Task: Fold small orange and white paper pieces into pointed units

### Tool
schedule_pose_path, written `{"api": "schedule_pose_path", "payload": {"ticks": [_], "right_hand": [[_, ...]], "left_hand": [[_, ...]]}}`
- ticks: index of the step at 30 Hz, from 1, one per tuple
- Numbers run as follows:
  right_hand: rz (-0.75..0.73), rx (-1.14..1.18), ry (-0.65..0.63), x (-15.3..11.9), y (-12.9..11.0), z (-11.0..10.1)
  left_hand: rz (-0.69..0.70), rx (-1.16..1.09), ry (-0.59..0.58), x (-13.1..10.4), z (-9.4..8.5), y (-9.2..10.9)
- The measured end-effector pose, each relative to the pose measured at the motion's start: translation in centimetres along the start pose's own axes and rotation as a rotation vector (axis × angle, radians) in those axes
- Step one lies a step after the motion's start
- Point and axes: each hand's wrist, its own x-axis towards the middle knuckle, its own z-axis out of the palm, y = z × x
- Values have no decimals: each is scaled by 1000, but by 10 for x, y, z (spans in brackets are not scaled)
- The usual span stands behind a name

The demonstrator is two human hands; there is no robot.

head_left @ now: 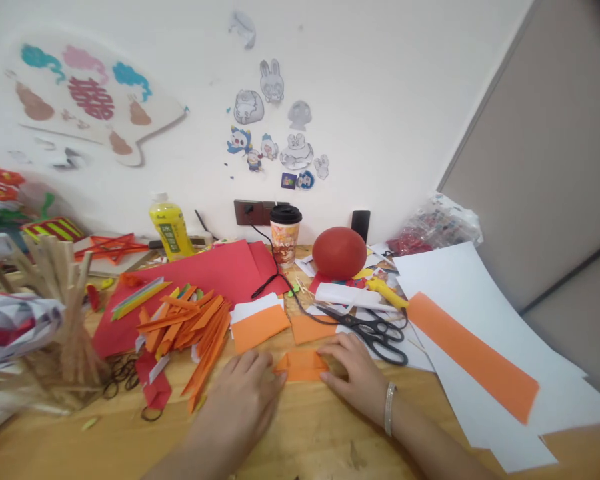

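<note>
A small piece of orange paper (303,368) with a folded-over edge lies on the wooden table between my hands. My left hand (243,400) grips its left end, thumb and fingers bent together. At the right end, my right hand (353,373) pinches the paper between thumb and fingers; a silvery bracelet circles that wrist. Just beyond the paper are an orange sheet (260,329) on white paper and black-handled scissors (375,333). A heap of folded orange paper strips (190,327) lies left of my left hand.
Red paper sheets (215,267), a yellow drink bottle (171,227), a lidded cup (285,235) and a red balloon (339,253) stand or lie along the wall. White sheets (480,313) with an orange strip (473,357) cover the right side. Wooden sticks (73,313) stand at left.
</note>
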Motion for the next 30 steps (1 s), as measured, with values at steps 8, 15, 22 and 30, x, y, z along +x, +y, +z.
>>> {"api": "schedule_pose_path", "payload": {"ticks": [8,15,22,30], "right_hand": [[-454,-46,-19,-5,-17,1],[-453,55,89,-3,-23,-5],[-485,-40,45,2,-9,1],[-295,-241,154,-2,-10,11]], "left_hand": [[-125,-3,34,-3,13,-4],[94,-248,40,-1,13,-6],[169,-253,195,1,7,-16],[220,-247,176,6,-10,-5]]}}
